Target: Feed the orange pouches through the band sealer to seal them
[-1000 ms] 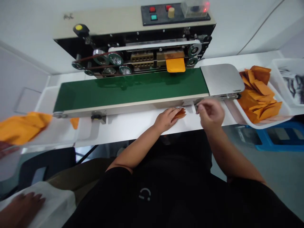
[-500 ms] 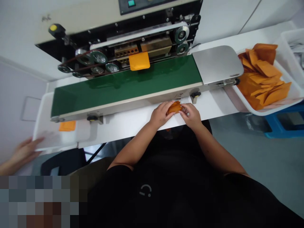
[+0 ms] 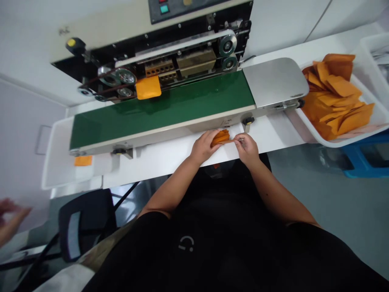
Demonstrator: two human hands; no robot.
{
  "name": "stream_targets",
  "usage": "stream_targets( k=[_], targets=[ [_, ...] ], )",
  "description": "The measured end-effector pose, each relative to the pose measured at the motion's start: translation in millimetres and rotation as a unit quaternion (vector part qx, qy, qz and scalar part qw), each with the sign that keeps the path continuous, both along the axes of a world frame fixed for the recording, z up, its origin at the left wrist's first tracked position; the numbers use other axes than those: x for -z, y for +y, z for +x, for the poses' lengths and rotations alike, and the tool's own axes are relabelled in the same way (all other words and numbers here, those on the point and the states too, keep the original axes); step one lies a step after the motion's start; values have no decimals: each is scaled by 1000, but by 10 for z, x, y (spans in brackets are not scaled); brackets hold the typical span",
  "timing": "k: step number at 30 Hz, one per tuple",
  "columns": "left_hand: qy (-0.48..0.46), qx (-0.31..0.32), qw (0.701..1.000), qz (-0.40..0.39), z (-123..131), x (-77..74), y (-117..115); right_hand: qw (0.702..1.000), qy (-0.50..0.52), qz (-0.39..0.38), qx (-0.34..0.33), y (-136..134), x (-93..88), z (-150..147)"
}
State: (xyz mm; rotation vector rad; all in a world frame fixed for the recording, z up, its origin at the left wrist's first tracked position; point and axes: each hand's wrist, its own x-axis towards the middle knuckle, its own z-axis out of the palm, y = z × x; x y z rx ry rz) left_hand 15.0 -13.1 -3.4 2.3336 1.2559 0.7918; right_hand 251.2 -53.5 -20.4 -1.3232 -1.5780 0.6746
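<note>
My left hand [image 3: 204, 147] is wrapped round a small stack of orange packets [image 3: 221, 137], low over the white table in front of the machine. At the right side of that stack, my right hand [image 3: 246, 149] pinches the edge of one packet, which stretches between the two hands. Another orange packet [image 3: 148, 87] sticks out from the band sealing machine's rollers, above the green conveyor belt [image 3: 164, 109]. What the packets contain cannot be seen.
A white bin [image 3: 337, 142] heaped with orange packets [image 3: 337, 97] stands right. Left of the belt, a translucent bin [image 3: 48, 162] holds an orange packet [image 3: 83, 161]. A co-worker's blurred hand [image 3: 12, 221] is at far left, near a black chair [image 3: 86, 223].
The packet in the machine has travelled left along the belt. My right hand has drawn one packet's edge out from the stack. The co-worker's hand has moved away from the left bin.
</note>
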Motion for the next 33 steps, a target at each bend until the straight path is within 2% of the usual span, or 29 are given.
stream_targets(
  k=[4,7,10,12,16,21,27,29,31,33],
  targets=[
    [-1,-6,1000,-8,-1,2,-1,997,-46,-26,-56,42,9,7],
    [-4,-4,1000,-10,-5,15,-3,996,-64,-27,-50,25,-25,-17],
    [0,-2,1000,-15,-4,19,-7,998,44,-38,5,-53,-101,-49],
    [1,0,1000,-21,0,10,-8,988,140,-44,44,-104,-204,-58],
    [12,1,999,-46,5,-23,-5,965,251,-26,76,-59,-598,6],
    [15,4,999,-48,-13,-14,5,952,299,-42,49,410,-1191,231],
    [9,11,999,-38,-13,-14,10,939,313,-133,61,1117,-1677,403],
    [12,13,999,-41,-10,-28,6,935,300,-168,81,1285,-1761,405],
    [15,15,999,-43,-8,-38,2,935,283,-194,91,1431,-1761,409],
    [18,17,999,-45,-8,-38,0,954,255,-138,80,1578,-1673,432]
  ],
)
